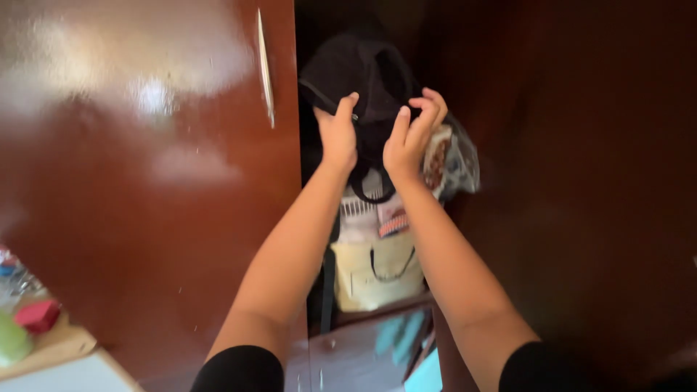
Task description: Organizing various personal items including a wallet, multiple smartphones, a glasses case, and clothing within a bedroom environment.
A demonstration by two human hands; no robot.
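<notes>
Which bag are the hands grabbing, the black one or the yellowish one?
The black bag at the top. Both the left hand and right hand grip it. The cream bag sits lower, untouched.

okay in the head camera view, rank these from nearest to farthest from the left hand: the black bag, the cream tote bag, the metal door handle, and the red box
1. black bag: gripped by the left hand, inside the wardrobe.
2. metal door handle: just left, on the glossy door.
3. cream tote bag: below, between the forearms.
4. red box: far lower left, on a table.
</notes>
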